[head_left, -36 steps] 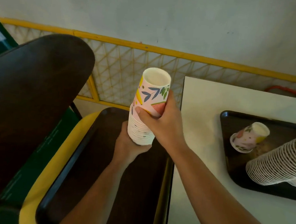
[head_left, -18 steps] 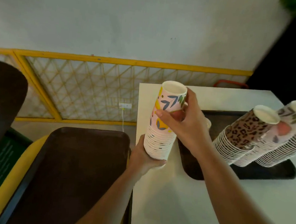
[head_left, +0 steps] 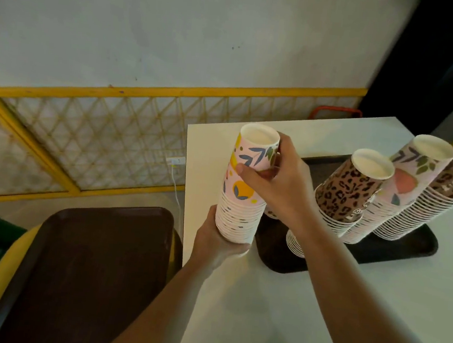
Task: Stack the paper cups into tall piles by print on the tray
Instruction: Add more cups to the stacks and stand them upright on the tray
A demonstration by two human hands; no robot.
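My left hand cups the floral stack from below | right hand curls round its top | stack near-upright, mouths down, at the table edge beside the tray

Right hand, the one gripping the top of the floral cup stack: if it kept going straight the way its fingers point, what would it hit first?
Probably nothing on the table: the right hand points left across the floral cup stack, and beyond it lies open space, then the lattice railing. Depth is unclear.
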